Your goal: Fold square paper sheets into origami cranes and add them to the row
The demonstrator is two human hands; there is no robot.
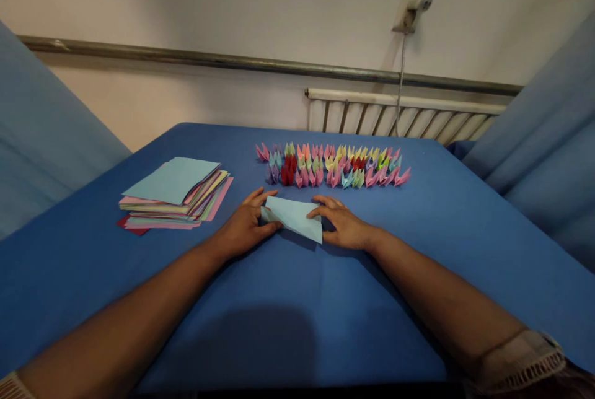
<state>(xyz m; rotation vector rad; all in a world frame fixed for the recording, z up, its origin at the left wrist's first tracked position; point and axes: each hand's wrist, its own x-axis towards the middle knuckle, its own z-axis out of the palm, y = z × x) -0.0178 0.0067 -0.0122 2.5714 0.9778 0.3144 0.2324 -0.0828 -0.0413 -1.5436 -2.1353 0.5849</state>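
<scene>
A light blue sheet of paper (294, 215), folded into a triangle, lies on the blue table (297, 300) between my hands. My left hand (245, 227) pinches its left corner, thumb and fingers closed on the paper. My right hand (343, 224) grips its right edge, fingers over the top and thumb below. Both hands rest on the table surface.
A stack of coloured paper squares (174, 196) lies to the left, light blue sheet on top. Several rows of small folded paper cranes (331, 166) in many colours stand behind my hands. Blue curtains hang at both sides; a radiator (400, 116) stands against the wall.
</scene>
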